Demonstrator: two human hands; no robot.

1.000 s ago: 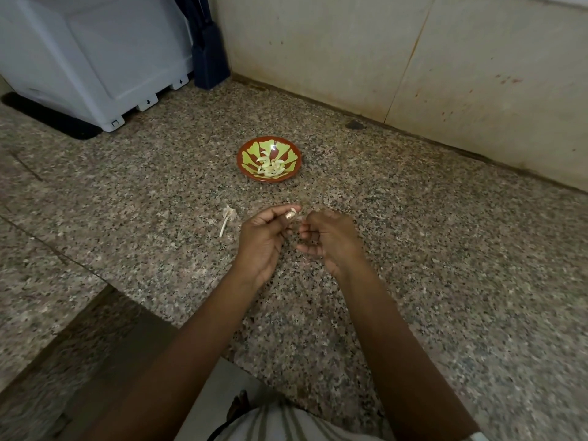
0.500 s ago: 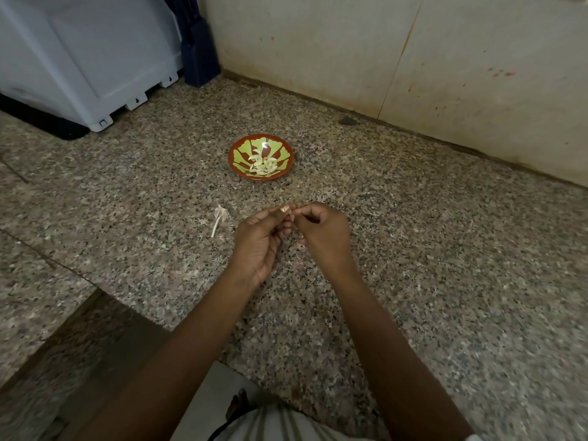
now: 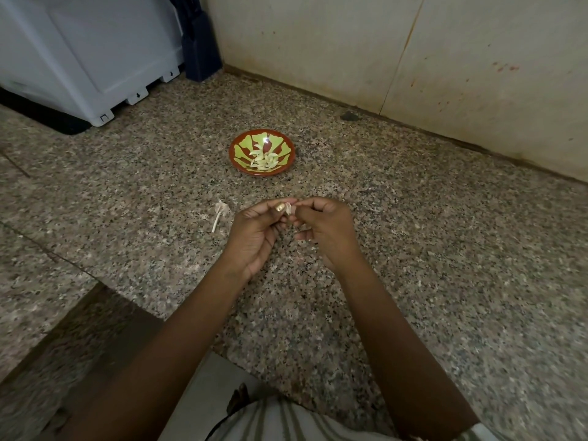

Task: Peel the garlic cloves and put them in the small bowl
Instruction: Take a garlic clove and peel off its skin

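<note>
The right hand had closed in on the left hand; both pinched one garlic clove; peeling seemed under way; the bowl waited beyond.

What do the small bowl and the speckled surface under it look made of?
The small bowl: glazed ceramic, possibly melamine; glossy, with a bright light glint on its red and green pattern. The speckled surface: stone, likely granite or terrazzo; dense grey-brown flecks, straight joints between slabs.

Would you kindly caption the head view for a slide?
Left hand and right hand pinch a garlic clove above the stone surface; peeled cloves lie in the small bowl beyond.
</note>
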